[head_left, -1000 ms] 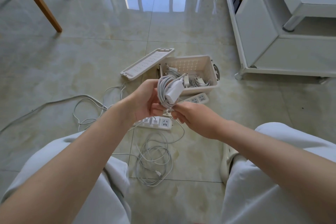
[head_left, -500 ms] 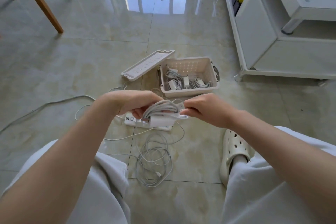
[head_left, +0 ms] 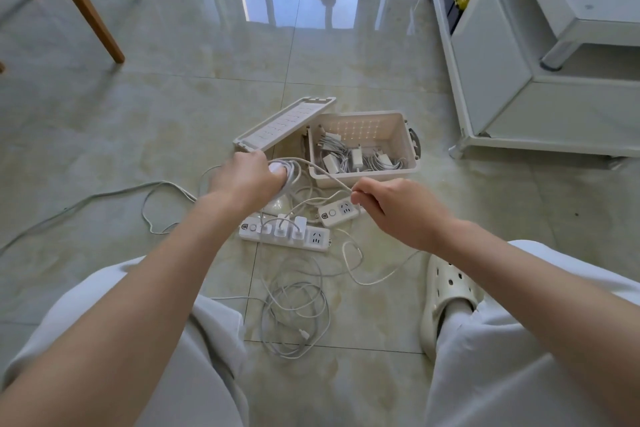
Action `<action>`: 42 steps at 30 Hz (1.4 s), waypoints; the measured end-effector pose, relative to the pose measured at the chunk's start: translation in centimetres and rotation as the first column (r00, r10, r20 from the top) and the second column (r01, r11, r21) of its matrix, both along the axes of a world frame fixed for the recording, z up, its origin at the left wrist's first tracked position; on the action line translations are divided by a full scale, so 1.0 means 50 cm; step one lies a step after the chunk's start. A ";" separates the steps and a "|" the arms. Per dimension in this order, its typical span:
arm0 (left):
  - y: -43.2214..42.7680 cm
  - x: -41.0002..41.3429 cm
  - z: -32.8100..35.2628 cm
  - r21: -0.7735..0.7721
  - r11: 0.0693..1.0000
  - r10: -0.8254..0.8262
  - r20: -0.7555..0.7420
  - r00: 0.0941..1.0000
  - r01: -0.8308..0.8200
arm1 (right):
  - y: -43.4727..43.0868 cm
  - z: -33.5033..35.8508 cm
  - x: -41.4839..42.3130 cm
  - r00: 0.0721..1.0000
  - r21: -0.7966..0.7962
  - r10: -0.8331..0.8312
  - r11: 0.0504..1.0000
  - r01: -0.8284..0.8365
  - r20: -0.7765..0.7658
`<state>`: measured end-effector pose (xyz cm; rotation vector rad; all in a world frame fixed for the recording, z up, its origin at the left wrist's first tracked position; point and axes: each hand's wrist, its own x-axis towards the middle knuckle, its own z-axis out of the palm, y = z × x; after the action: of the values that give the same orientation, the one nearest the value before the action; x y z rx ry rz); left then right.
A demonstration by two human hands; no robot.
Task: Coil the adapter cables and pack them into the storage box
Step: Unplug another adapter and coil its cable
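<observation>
Coiling of one adapter cable (head_left: pixel 293 173) looks nearly done: the left hand (head_left: pixel 247 180) curls over the wound loops and their white plug block, while the right hand (head_left: pixel 391 208), held apart from it, pinches the free tail between thumb and fingertips. The next move likely calls for tucking that tail in, then carrying the bundle to the open storage box (head_left: pixel 381 177) just beyond, where other coiled adapters already lie. More adapters sit plugged into a power strip (head_left: pixel 317 238) on the floor.
</observation>
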<state>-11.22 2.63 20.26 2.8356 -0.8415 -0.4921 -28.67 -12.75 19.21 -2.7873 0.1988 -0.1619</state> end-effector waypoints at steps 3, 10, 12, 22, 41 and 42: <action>-0.011 -0.006 -0.010 -0.105 0.991 0.075 -0.045 0.996 -0.080 | 0.036 -0.005 -0.005 0.994 0.075 0.102 0.992 -0.104 0.031; -0.033 -0.031 -0.026 -0.216 0.965 0.105 -0.194 0.975 -0.147 | 0.090 -0.017 -0.018 0.982 0.244 0.187 0.952 -0.187 0.023; -0.040 -0.037 -0.021 -0.321 0.903 0.116 -0.459 0.881 -0.286 | 0.093 -0.012 -0.020 0.979 0.280 0.202 0.939 -0.200 0.023; -0.047 -0.066 0.018 -0.242 0.714 -0.044 -0.952 0.304 -0.657 | 0.085 0.001 -0.022 0.985 0.379 0.156 0.917 -0.119 -0.068; -0.013 -0.038 0.041 -0.239 0.968 -0.189 -0.896 0.403 -0.077 | -0.010 -0.006 -0.014 0.980 0.098 0.072 0.994 -0.054 -0.187; -0.012 -0.036 0.037 -0.176 0.984 -0.156 -0.879 0.451 -0.001 | -0.013 -0.007 -0.014 0.980 0.091 0.065 0.995 -0.048 -0.187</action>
<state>-13.02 2.06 22.09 1.8767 -0.6883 -1.6528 -29.36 -13.41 18.84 -2.7173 0.1684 0.1247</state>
